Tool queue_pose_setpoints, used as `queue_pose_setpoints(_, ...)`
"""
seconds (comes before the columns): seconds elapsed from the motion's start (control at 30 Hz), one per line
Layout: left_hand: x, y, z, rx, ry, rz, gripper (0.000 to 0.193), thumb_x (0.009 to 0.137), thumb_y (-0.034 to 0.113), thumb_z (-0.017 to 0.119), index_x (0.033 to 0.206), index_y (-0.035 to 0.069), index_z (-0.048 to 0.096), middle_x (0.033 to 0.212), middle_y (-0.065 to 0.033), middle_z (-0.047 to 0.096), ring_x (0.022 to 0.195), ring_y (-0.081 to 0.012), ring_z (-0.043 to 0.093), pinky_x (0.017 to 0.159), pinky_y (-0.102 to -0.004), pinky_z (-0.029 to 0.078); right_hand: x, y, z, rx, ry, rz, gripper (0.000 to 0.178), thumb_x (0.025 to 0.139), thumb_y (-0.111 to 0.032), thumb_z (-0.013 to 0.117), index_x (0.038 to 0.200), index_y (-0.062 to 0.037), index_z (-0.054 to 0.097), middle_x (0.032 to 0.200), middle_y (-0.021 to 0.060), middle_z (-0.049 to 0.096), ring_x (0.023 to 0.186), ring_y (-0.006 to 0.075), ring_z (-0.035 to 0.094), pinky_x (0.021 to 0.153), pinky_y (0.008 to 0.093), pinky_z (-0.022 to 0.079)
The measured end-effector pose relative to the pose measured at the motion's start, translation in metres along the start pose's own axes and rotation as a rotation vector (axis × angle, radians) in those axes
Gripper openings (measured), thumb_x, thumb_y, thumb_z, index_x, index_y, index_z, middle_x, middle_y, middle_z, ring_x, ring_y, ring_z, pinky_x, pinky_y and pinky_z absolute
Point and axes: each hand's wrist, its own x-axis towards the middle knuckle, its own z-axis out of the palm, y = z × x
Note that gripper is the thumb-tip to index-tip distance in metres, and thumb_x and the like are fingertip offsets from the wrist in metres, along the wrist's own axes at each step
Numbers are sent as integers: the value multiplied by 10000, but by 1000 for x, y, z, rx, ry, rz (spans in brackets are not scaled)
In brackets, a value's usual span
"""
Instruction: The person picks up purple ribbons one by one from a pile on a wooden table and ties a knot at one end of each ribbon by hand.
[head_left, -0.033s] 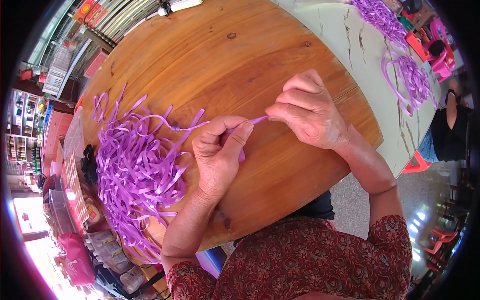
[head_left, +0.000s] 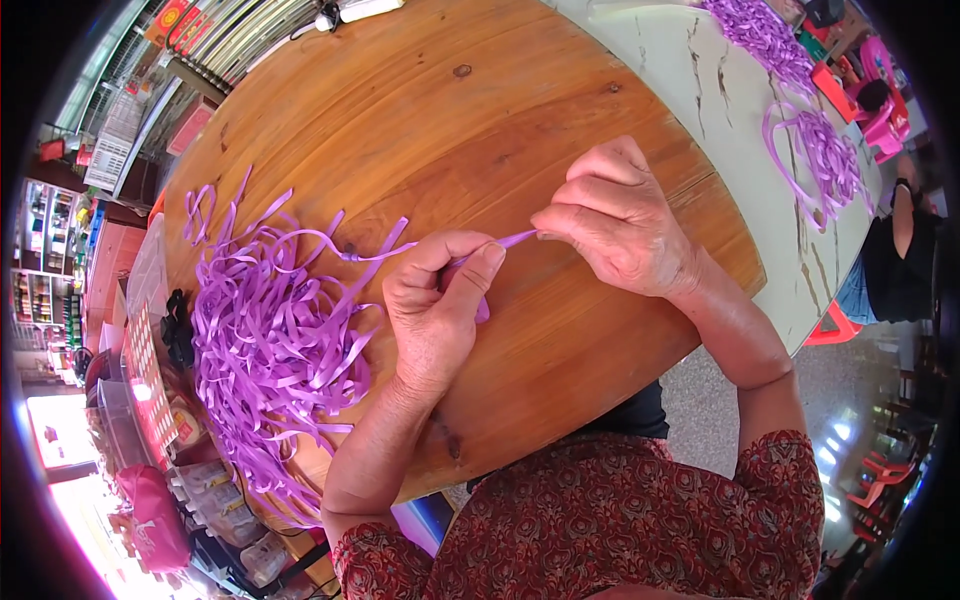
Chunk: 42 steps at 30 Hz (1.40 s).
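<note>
Purple ribbon (head_left: 517, 239) runs taut between my two hands above the wooden table (head_left: 560, 370). My left hand (head_left: 437, 305) pinches it between thumb and forefinger, and a bit of ribbon hangs below the fingers. The fingertips of my right hand (head_left: 622, 222) are closed on the other end, with the fingers curled in. A loose strand trails left from my left hand toward a big tangled pile of purple ribbons (head_left: 280, 330) on the table's left side. My fingers hide just how the ribbon is folded or tied.
Beyond the table's right edge stands a pale marbled table (head_left: 690, 90) bearing two more heaps of purple ribbon (head_left: 825, 165). A person in dark clothing (head_left: 905, 255) is at the far right. Boxes and a pink bag (head_left: 155, 520) crowd the left, beside the pile.
</note>
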Motion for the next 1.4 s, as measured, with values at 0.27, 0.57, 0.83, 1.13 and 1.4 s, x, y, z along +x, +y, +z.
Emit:
queue_pose_setpoints(0.27, 0, 1, 1, -10, 3, 91, 29, 848, -4, 643, 845, 20, 659, 642, 54, 522, 517, -2, 422, 450, -172, 322, -1, 3, 1, 20, 63, -41, 186, 605, -80, 713, 783, -88, 662, 728, -13, 544, 716, 175, 519, 668, 315, 375)
queue_pose_setpoints(0.57, 10, 1, -22, -196, 143, 156, 73, 857, -24, 596, 825, 16, 647, 662, 31, 550, 502, -11, 382, 446, -176, 275, -1, 14, -12, -91, 75, -44, 167, 647, -8, 697, 799, -70, 662, 708, 8, 549, 696, 187, 516, 662, 325, 405)
queue_pose_setpoints(0.83, 6, -1, -19, -352, 78, 98, 55, 851, -20, 619, 881, 18, 645, 685, 35, 547, 537, -22, 380, 481, -180, 274, -1, 21, -9, 22, 244, 101, 168, 712, -22, 727, 871, -46, 680, 736, 23, 597, 727, 196, 537, 644, 292, 437)
queue_pose_setpoints(1.13, -1, 3, -9, -185, 26, 79, 72, 841, -40, 630, 889, 10, 649, 772, 23, 588, 681, -22, 483, 576, -171, 388, 9, -8, 3, 107, 153, 24, 372, 660, -184, 770, 1016, -104, 697, 946, 15, 647, 803, 208, 559, 713, 330, 447)
queue_pose_setpoints(1.4, 0, 8, -5, -15, -46, 181, 78, 839, -45, 634, 893, 7, 652, 772, 5, 588, 583, -17, 468, 499, -167, 364, 5, -5, 2, 190, 62, 73, 211, 701, -74, 745, 908, -77, 702, 795, 11, 609, 729, 184, 548, 655, 315, 448)
